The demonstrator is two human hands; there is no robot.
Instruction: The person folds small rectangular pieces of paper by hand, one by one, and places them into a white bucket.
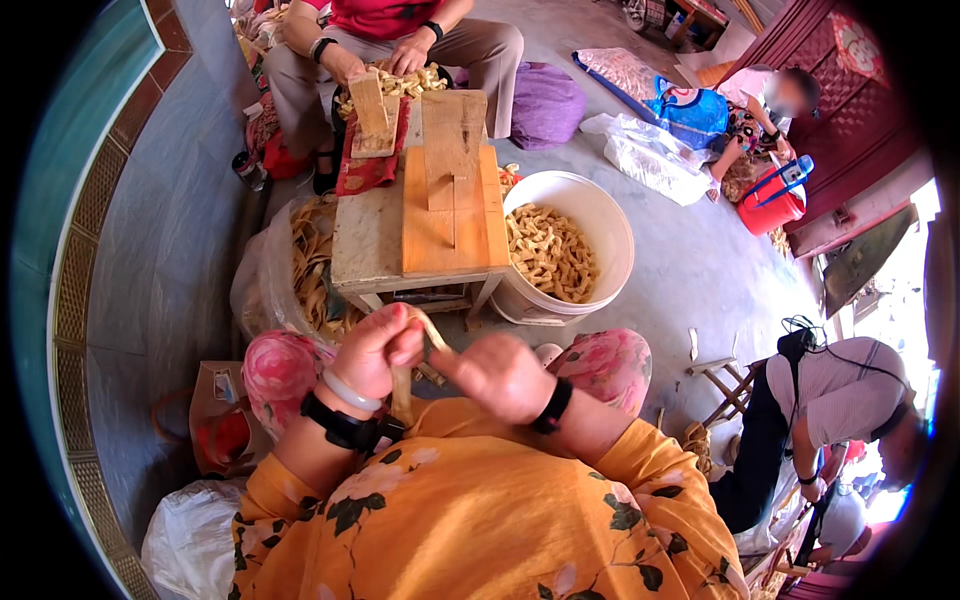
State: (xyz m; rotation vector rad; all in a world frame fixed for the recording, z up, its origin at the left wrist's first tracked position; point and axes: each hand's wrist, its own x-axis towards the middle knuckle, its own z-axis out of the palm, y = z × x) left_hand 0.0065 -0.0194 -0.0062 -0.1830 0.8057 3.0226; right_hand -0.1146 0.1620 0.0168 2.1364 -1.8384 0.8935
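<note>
Above my lap a narrow, pale tan strip (431,328) of pliable, hide-like material runs between my two hands. My left hand (372,352) is closed, with the strip pinched at its fingertips; a length of similar material hangs below that hand. My right hand (500,378) is closed on the strip's other end and is somewhat smeared by motion. Just beyond my knees stands a white bucket (622,235) holding many tan knotted, bone-shaped pieces (552,255).
Ahead is a small table (370,235) bearing an orange-brown board (425,245) with upright pins. Loose strips (312,250) fill a clear bag on its left. Across it another person (395,50) handles similar pieces. Someone (845,390) bends over at the right. A tiled wall (165,250) rises at the left.
</note>
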